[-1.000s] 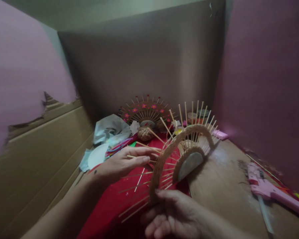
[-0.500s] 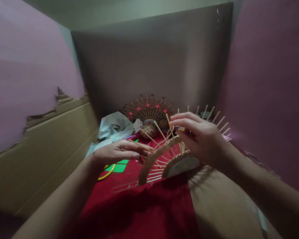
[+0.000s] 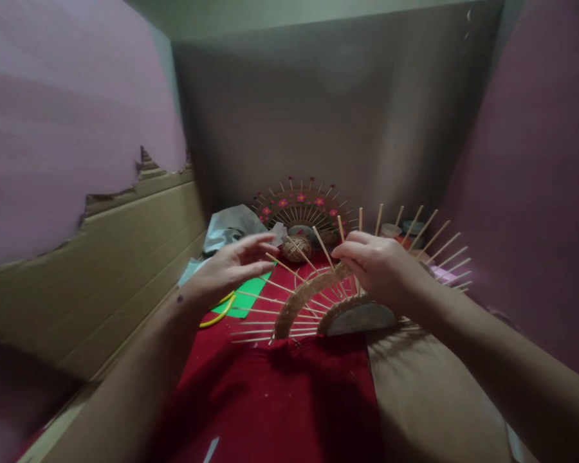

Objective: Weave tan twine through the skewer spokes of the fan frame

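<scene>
A half-round fan-shaped piece stands in front of me, its thin sticks [image 3: 323,246] spreading outward from a grey half-disc base [image 3: 361,318]. A woven brown band [image 3: 294,302] runs across the sticks in an arc. My right hand [image 3: 379,263] is closed at the top of this band, fingertips pinched together beside an upright stick; what lies between them is hidden. To the left of the sticks, my left hand [image 3: 238,260] hovers with fingers apart, holding nothing, its fingertips near the stick ends. Behind the band rests a ball of twine [image 3: 296,248].
A finished-looking fan with pink flowers [image 3: 300,199] leans at the back. Pale plastic wrapping [image 3: 234,225], a green sheet [image 3: 246,302] and a yellow ring [image 3: 217,318] lie left. Small tubs [image 3: 390,229] stand back right. Red cloth [image 3: 270,399] covers part of the surface; cardboard [image 3: 125,263] walls the left.
My left hand has lifted away from the left sticks, its fingers now spread. My right fingers have drawn together into a pinch at the band. The whole view has shifted a little.
</scene>
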### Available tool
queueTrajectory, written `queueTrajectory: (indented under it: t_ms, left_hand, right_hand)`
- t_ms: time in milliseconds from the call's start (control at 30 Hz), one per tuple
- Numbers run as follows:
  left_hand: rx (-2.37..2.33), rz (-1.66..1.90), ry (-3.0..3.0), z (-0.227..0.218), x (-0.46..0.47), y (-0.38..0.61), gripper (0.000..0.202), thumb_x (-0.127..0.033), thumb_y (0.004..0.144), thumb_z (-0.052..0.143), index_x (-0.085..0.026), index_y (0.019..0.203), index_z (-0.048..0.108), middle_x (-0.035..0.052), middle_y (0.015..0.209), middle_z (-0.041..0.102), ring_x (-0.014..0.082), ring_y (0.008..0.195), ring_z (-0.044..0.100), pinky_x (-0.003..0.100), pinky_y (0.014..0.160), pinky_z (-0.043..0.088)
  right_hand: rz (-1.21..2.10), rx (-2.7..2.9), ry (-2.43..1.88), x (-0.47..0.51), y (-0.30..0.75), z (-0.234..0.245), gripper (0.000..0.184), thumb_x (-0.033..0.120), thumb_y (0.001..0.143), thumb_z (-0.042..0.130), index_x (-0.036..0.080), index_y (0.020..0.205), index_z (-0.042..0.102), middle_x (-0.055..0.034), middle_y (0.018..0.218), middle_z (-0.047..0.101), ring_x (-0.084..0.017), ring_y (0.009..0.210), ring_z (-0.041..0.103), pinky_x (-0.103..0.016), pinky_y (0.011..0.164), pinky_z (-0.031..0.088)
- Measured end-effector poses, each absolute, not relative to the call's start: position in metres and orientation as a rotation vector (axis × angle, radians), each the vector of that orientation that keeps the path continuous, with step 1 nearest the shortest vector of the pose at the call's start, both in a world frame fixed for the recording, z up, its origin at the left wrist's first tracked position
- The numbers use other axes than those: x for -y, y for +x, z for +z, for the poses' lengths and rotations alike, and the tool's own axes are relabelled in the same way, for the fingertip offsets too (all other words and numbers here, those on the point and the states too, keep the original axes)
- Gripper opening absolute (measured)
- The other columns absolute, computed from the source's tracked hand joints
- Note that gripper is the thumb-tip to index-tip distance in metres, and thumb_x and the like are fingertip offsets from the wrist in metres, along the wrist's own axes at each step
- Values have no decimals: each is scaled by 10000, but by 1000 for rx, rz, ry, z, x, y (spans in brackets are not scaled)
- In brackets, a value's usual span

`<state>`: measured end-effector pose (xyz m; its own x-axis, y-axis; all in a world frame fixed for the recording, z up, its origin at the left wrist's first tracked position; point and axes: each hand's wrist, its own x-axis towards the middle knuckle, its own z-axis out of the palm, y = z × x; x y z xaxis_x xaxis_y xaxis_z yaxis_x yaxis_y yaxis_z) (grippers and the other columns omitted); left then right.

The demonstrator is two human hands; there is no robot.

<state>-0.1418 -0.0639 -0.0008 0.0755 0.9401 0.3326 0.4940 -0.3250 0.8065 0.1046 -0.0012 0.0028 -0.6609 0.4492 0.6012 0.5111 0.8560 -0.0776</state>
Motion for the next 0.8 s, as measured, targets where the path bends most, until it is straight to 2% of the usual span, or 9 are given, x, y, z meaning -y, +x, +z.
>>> queueTrajectory:
  t_ms: [67, 133, 200, 300, 400, 467, 633, 800]
  left_hand:
    - [-1759, 1713, 1825, -3, 86, -125, 375, -282, 753, 633, -204, 1115, 574, 60, 1000, 629, 174, 845, 602, 313, 757, 507]
    - [-1918, 1975, 1884, -9, 108, -104, 214, -240, 790, 587, -243, 1003, 611, 16, 943, 623, 150, 798, 587, 291, 760, 496]
    - [-1814, 1812, 2050, -18, 121, -84, 226, -216, 810, 556, -272, 1026, 596, 9, 972, 624, 145, 767, 594, 264, 692, 503]
    - [-1694, 1529, 1982, -34, 116, -64, 397, -236, 826, 530, -226, 1216, 458, 80, 1114, 602, 163, 757, 625, 265, 638, 509]
    - [-1587, 1452, 1762, -44, 94, -57, 467, -236, 837, 499, -166, 1266, 329, 137, 1146, 587, 123, 604, 633, 274, 616, 514]
    - [-1515, 1415, 1689, -46, 81, -55, 480, -227, 843, 481, -161, 1275, 280, 132, 1117, 601, 94, 512, 613, 255, 548, 506]
    - [-1411, 1391, 1653, -48, 65, -50, 405, -183, 842, 448, -156, 1230, 334, 59, 910, 653, 89, 476, 590, 188, 402, 441]
    - [-1373, 1454, 1583, -50, 62, -45, 386, -195, 830, 470, -171, 1206, 386, 30, 850, 620, 102, 482, 600, 178, 355, 441]
  right_hand:
    - [-132, 2410, -696, 1, 104, 3, 242, 108, 834, 414, 138, 785, 648, -70, 807, 588, -129, 693, 537, -256, 633, 400]
    - [-144, 2413, -702, 2, 104, 3, 248, 108, 837, 408, 136, 796, 651, -69, 804, 581, -127, 690, 533, -256, 630, 400]
    - [-158, 2417, -714, 3, 104, 3, 255, 107, 840, 401, 136, 805, 652, -66, 802, 575, -126, 692, 530, -255, 627, 399]
    - [-174, 2435, -727, 7, 104, 4, 256, 107, 845, 397, 141, 818, 649, -61, 806, 570, -120, 692, 522, -248, 618, 395]
    - [-192, 2470, -733, 10, 104, 6, 244, 99, 843, 406, 145, 821, 644, -51, 798, 564, -108, 670, 509, -236, 602, 385]
    - [-205, 2509, -744, 12, 104, 7, 232, 91, 840, 416, 140, 828, 642, -50, 801, 562, -106, 667, 507, -232, 600, 378]
    - [-242, 2590, -726, 13, 108, 12, 197, 112, 850, 447, 141, 867, 641, -53, 824, 566, -112, 696, 522, -225, 610, 370]
    - [-406, 2645, -755, 17, 115, 17, 238, 69, 806, 470, 161, 962, 625, -47, 836, 568, -107, 642, 517, -226, 567, 342]
